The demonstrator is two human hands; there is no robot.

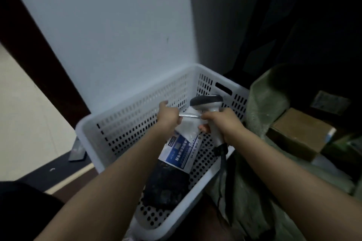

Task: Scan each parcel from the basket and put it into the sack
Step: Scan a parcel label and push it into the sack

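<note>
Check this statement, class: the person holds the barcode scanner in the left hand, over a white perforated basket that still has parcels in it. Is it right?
One detail is wrong. The head view shows the barcode scanner in the right hand, not the left. The left hand holds a small white parcel. The white perforated basket still holds parcels.

White perforated plastic basket [137,123], glossy plastic-film parcel [191,126], matt cardboard box [299,133], rough green woven sack [260,107], smooth plastic scanner [207,103].
</note>
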